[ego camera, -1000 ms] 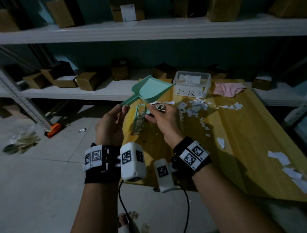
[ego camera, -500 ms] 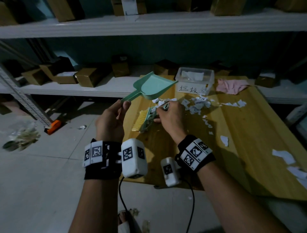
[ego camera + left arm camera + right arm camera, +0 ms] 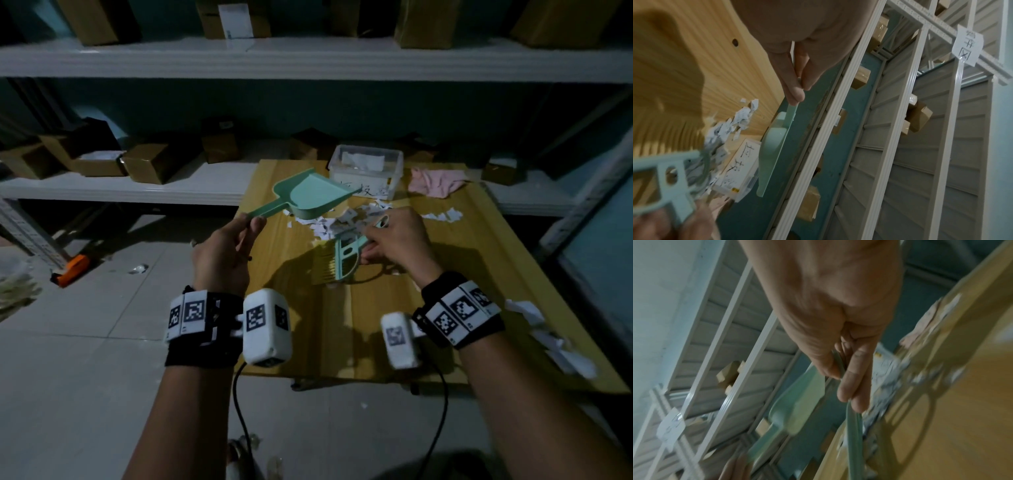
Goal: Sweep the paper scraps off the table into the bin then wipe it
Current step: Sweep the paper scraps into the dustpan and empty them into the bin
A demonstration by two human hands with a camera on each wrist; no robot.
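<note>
My left hand (image 3: 236,240) pinches the handle of a mint-green dustpan (image 3: 310,195), held above the wooden table's (image 3: 479,274) far left part; the same dustpan (image 3: 772,151) shows edge-on in the left wrist view. My right hand (image 3: 387,240) grips a mint-green hand brush (image 3: 346,257) with yellow bristles, low over the table beside a heap of white paper scraps (image 3: 342,219). In the right wrist view my fingers (image 3: 851,386) curl round the brush handle (image 3: 854,434). A clear plastic bin (image 3: 366,171) with a handwritten label stands at the table's far edge.
A pink cloth (image 3: 435,181) lies right of the bin. More scraps (image 3: 548,335) lie near the table's right edge. White shelving (image 3: 137,192) with cardboard boxes runs behind the table. The tiled floor (image 3: 85,342) lies to the left, with an orange tool (image 3: 70,270) on it.
My right hand has carried the brush rightward and down onto the table near the scrap heap. The dustpan in my left hand has moved over the table. My head has moved closer.
</note>
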